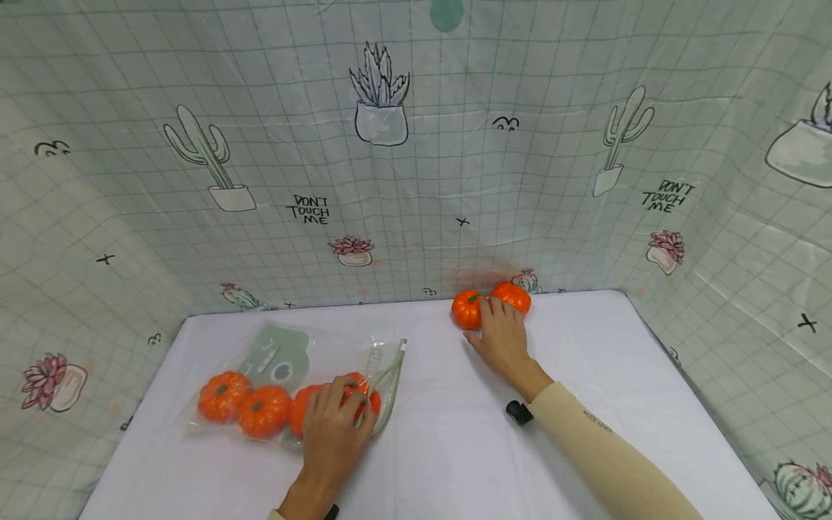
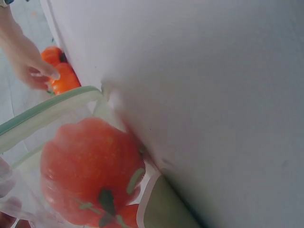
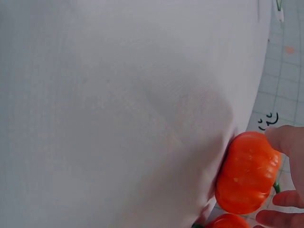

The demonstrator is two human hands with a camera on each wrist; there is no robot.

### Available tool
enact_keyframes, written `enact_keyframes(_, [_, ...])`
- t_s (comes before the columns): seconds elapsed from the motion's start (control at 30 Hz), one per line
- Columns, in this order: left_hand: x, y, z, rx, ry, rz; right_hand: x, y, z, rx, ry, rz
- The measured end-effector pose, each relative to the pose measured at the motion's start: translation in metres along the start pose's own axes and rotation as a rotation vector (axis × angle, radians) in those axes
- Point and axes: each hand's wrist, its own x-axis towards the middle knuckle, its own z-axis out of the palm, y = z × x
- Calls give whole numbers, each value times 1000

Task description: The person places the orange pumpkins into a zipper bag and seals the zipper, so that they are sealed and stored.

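Several orange toy pumpkins (image 1: 265, 412) lie in a clear zip bag (image 1: 338, 354) on the left of the table. My left hand (image 1: 334, 430) grips the bag near its mouth, over the pumpkins at that end. In the left wrist view, one bagged pumpkin (image 2: 92, 171) shows through the film below the green zip edge. At the table's back edge, my right hand (image 1: 503, 336) reaches over a loose pumpkin (image 1: 466, 309), thumb touching it and fingers spread near its green stem. A second loose pumpkin (image 1: 512, 296) sits just behind, partly hidden by the fingers.
The white table (image 1: 442, 433) meets a grid-patterned curtain (image 1: 416, 180) with cactus drawings at the back and sides. Both loose pumpkins stand close against this curtain. A small black device (image 1: 518, 412) shows beside the right wrist.
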Motion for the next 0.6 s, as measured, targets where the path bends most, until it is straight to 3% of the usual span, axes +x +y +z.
enact_keyframes(0.37, [-1, 2, -1, 13, -29, -5, 6, 1, 8, -60, -12, -20])
enact_keyframes(0.6, [-1, 1, 0, 2, -19, -7, 7, -2, 11, -18, -12, -24])
